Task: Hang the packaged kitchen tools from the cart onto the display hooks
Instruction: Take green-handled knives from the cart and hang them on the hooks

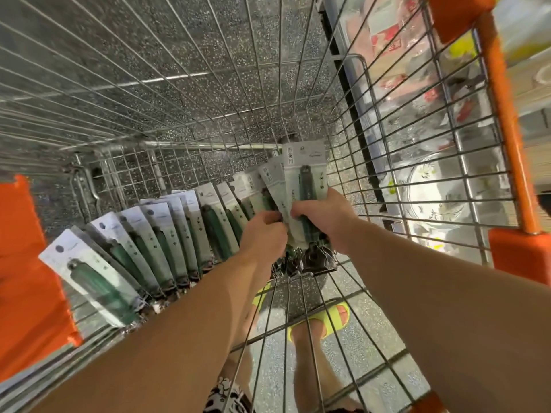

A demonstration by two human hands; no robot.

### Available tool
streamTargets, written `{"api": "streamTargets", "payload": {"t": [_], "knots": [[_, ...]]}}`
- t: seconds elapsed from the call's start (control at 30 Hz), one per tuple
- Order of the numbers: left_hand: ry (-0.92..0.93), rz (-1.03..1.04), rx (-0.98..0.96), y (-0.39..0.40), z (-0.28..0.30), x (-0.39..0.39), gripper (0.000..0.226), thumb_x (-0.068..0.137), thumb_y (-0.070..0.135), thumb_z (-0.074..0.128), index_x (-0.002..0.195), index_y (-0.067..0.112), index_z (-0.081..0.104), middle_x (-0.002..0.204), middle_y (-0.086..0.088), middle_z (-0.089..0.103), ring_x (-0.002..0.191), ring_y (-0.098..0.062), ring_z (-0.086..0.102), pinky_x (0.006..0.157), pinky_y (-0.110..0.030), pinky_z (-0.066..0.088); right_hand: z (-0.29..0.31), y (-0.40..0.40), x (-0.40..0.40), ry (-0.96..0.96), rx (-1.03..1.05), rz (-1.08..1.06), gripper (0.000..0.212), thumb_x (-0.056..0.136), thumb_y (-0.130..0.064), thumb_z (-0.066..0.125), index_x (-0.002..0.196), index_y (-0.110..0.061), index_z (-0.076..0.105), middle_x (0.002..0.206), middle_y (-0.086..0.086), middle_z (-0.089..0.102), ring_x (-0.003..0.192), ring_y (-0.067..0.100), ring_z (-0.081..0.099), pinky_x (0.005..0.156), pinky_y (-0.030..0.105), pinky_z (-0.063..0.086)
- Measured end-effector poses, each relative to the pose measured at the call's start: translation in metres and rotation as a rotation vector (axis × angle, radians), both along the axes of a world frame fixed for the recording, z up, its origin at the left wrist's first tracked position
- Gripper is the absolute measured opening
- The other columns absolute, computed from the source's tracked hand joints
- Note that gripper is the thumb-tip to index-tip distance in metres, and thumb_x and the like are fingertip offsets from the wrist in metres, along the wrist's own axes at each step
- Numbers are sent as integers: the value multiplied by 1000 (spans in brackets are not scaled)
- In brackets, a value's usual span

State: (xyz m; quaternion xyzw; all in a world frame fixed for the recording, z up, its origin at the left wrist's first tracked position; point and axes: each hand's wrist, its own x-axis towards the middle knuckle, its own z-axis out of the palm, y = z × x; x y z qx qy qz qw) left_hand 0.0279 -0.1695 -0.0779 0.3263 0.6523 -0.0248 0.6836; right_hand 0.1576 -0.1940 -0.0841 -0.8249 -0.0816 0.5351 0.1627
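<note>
both forearms reach into cart (417, 162); right hand (325, 216) fingers grip packaged tools (304, 186), left hand (262, 234) fingers pinch one at nine o'clock, separating it.

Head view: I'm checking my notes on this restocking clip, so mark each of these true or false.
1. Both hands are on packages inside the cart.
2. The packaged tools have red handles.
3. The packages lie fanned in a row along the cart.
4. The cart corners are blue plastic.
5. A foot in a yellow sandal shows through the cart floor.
1. True: the left hand and right hand both grip packages in the wire cart.
2. False: the handles are dark green.
3. True: a fanned row stretches to the left.
4. False: the corners are orange.
5. True: yellow sandal.
</note>
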Motion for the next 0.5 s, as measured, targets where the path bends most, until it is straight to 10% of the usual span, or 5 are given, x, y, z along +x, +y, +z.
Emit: {"api": "streamTargets", "payload": {"t": [0.27, 0.5], "knots": [[-31, 73, -62, -11, 4, 28, 40, 97, -1, 51, 126, 21, 68, 110, -6, 77, 106, -24, 72, 96, -42, 61, 4, 1, -6, -83, 0, 52, 54, 80, -31, 79, 125, -14, 54, 112, 8, 65, 88, 20, 63, 49, 20, 42], [-46, 144, -46, -14, 9, 37, 33, 98, 0, 49, 123, 11, 68, 99, -9, 74, 83, -20, 65, 71, -29, 55, 5, -5, -4, -83, 43, -71, 56, 70, -32, 81, 119, -15, 57, 101, 7, 70, 87, 25, 69, 65, 33, 61]]}}
